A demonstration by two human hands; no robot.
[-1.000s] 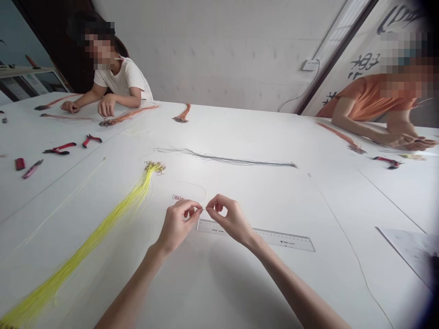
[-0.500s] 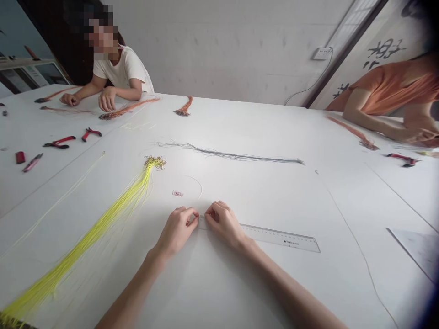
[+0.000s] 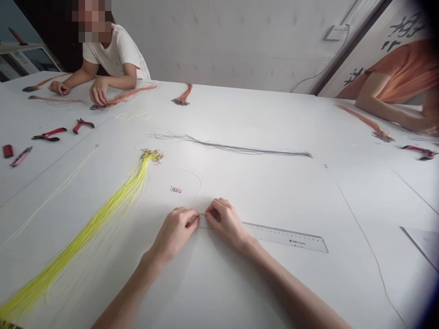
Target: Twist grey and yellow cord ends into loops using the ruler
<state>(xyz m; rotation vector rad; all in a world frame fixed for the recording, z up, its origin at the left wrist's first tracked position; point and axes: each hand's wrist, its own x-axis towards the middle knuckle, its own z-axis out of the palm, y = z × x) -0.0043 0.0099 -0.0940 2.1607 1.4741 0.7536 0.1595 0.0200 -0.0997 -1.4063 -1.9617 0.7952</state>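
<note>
Over the left end of a clear ruler [image 3: 291, 236], both hands meet with fingertips close together. My left hand [image 3: 178, 230] is closed in a pinch. My right hand [image 3: 224, 219] also pinches, its wrist lying across the ruler. A tiny thin piece shows between the fingertips, too small to make out. Just beyond them a pale thin cord [image 3: 200, 183] curves on the table. Left of it lies a small wrapper with red print [image 3: 176, 189]. A bundle of yellow cords [image 3: 99, 219] with metal ends stretches along my left side.
A grey cord bundle [image 3: 240, 149] lies ahead. Red-handled pliers [image 3: 51, 134] and a pink cutter [image 3: 21, 156] lie at left. Across the table sits a person in white [image 3: 116, 55], hands by orange cords [image 3: 126, 96]. Another person in orange [image 3: 391, 77] leans at right.
The view has shifted slightly, so the far things sit higher and further outward. My hands keep the same pinch at the ruler's end.
</note>
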